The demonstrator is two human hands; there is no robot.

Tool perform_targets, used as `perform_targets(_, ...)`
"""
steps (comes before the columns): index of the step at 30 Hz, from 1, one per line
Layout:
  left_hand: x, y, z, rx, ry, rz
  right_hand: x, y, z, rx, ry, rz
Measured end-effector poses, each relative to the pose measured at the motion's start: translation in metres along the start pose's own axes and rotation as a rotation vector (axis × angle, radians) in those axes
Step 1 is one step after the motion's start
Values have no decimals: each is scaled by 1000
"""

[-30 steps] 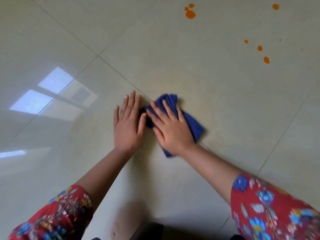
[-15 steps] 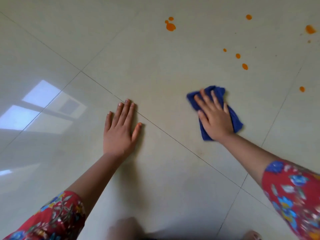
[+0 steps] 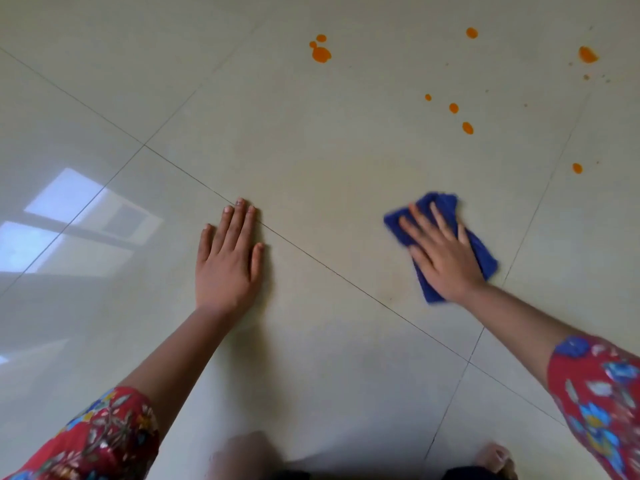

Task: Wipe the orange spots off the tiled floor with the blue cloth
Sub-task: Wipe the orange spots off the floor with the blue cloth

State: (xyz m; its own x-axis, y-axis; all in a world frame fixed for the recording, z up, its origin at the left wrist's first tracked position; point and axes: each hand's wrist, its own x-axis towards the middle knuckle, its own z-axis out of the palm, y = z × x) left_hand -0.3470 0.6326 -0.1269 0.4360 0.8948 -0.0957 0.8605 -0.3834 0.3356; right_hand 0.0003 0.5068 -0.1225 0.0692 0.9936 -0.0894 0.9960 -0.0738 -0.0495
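Right hand (image 3: 446,261) presses the folded blue cloth (image 3: 485,258), fingers straight, onto the glossy beige tiled floor (image 3: 311,161); left hand (image 3: 227,268) rests flat, fingers together.

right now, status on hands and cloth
Left hand flat on tiled floor. Right hand pressing blue cloth. Orange spots unwiped ahead, nothing between.

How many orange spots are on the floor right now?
9 orange spots: a cluster of three at top centre, one upper right, one far right, three in a diagonal line, one nearest the blue cloth, which may hide more.
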Motion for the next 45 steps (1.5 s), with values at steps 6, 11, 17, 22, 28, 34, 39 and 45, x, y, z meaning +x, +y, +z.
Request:
perform_targets(6,0,27,5,-108,9,39,18,-115,10,4,-8,-281)
perform_targets(11,-1,45,11,-144,-57,168,-80,-17,8,-2,-101,-380)
perform_targets(17,-10,51,18,-61,-89,201,8,19,-8,31,-9,397)
perform_targets(22,-10,52,17,-40,-82,200,36,-69,4,19,-2,67)
perform_targets(28,-10,53,18,-40,-90,204,-95,6,4,1,-94,-113)
perform_targets(34,-15,72,23,-105,-113,234,-11,-5,-3,58,-14,616)
perform_targets(39,-13,106,31,-190,-139,296,-94,-86,13,7,-89,-63)
perform_targets(45,-1,114,28,-256,-144,283,-114,-17,5,47,-76,519)
